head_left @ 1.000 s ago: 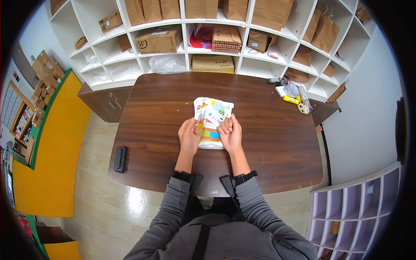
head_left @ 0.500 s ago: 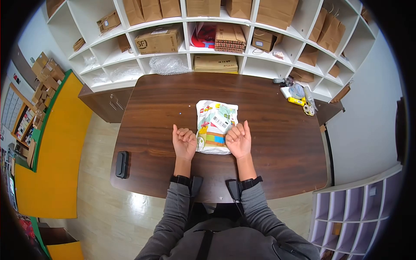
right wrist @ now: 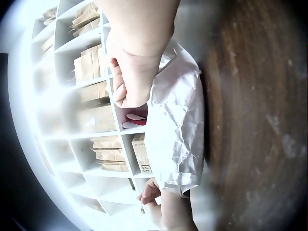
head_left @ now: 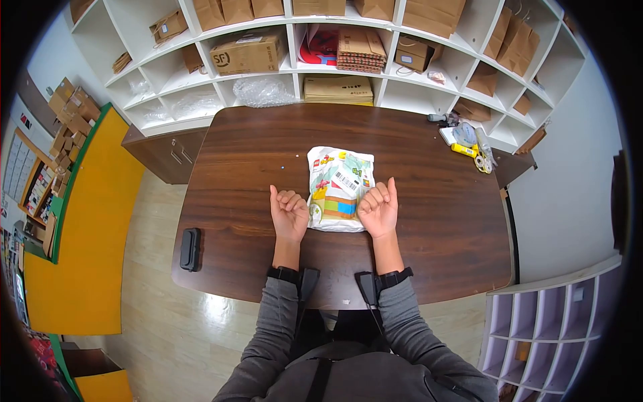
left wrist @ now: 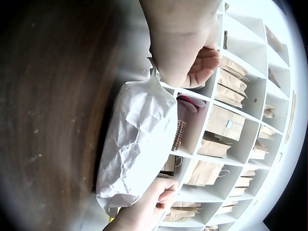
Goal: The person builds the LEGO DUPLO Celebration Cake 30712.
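A white bag (head_left: 341,189) lies on the brown table, printed with colourful pictures and a LEGO Duplo logo, with a barcode label (head_left: 346,181) stuck aslant on its front. My left hand (head_left: 290,213) is at the bag's left edge, palm up, fingers curled in and thumb sticking out. On the opposite side my right hand (head_left: 379,209) mirrors it, its curled fingers overlapping the bag's right edge in the head view. Neither hand holds anything. Both wrist views show the crumpled white end of the bag (left wrist: 137,134) between the two hands.
A black case (head_left: 190,249) sits at the table's left front. At the back right are a yellow tube (head_left: 464,150), a tape roll (head_left: 483,163) and other small items. Behind the table, white shelving (head_left: 335,19) holds paper bags, boxes and bubble wrap (head_left: 262,93).
Both hands have come off the bag's sides and moved apart, their fingers now curled. The bag's printed front shows more fully. Over the last half second the hands have barely changed.
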`<state>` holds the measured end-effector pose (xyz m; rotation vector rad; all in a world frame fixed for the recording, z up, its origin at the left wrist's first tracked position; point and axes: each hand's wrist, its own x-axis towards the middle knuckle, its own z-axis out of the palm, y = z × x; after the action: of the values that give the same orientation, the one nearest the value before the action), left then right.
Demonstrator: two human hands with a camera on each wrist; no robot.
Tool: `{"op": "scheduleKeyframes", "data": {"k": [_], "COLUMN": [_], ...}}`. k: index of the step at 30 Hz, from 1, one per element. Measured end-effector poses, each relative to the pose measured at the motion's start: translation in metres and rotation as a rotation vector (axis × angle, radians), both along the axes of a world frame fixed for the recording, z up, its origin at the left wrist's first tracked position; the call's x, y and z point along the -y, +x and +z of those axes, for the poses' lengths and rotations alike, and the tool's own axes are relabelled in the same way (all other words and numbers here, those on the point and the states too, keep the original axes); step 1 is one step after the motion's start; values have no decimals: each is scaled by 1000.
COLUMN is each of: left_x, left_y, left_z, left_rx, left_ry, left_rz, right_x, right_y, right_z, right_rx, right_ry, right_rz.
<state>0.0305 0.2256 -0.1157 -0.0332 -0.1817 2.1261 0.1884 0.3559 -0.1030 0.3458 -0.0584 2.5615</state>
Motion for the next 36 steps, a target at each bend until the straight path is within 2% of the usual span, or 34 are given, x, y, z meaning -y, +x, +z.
{"op": "scheduleKeyframes", "data": {"k": [17, 23, 36], "left_x": [0, 0, 0], "left_y": [3, 3, 3], "left_z": [4, 8, 4], "left_rx": [-91, -136, -209], "left_ry": [-23, -65, -27], "left_rz": [16, 93, 91], "right_x": [-1, 3, 3], "right_y": [0, 1, 0], "right_z": [-2, 0, 1], "right_rx": [-26, -3, -66], "right_ry": [-70, -24, 4], "right_rz": [-24, -49, -40]}}
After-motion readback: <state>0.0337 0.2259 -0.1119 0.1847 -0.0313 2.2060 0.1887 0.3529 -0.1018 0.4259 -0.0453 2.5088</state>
